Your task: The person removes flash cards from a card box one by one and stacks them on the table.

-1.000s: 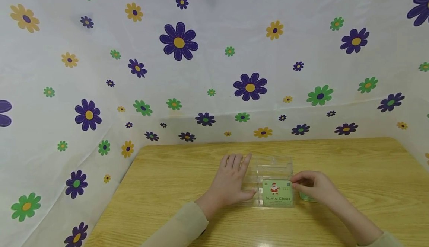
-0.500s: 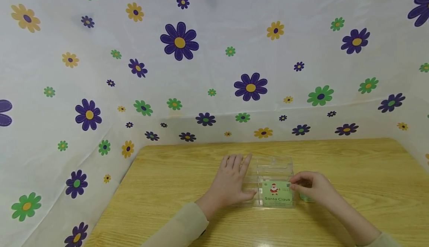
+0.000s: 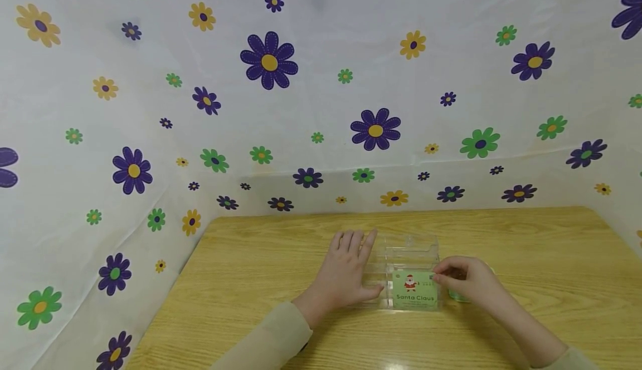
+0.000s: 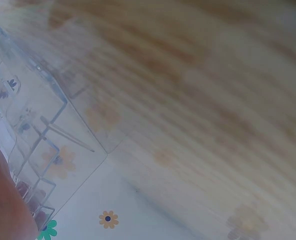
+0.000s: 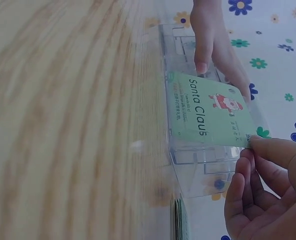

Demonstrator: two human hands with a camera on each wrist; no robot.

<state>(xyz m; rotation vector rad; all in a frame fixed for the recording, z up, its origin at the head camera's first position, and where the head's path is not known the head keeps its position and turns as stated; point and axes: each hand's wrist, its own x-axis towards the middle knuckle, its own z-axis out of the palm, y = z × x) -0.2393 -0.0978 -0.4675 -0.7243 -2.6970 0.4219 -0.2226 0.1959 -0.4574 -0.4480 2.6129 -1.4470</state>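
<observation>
A clear plastic tiered holder [image 3: 411, 242] stands on the table, with its steps showing in the left wrist view too. My left hand [image 3: 343, 272] lies over its left part, fingers extended and thumb out to the side. Between thumb and fingertips, my right hand [image 3: 473, 278] pinches the upper right corner of a green Santa Claus card [image 3: 414, 291]. That card lies over the holder's front right section; from the right wrist view I cannot tell whether it is fully seated in a slot. A stack of green cards [image 5: 179, 220] sits right of the holder, partly hidden behind my right hand in the head view.
The wood-grain table [image 3: 251, 281] extends to both sides of the holder. Behind it and at the sides hangs a white cloth [image 3: 321, 102] printed with purple, green and yellow flowers.
My right hand and the Santa Claus card have shifted very slightly left. The left hand and the holder stay where they were.
</observation>
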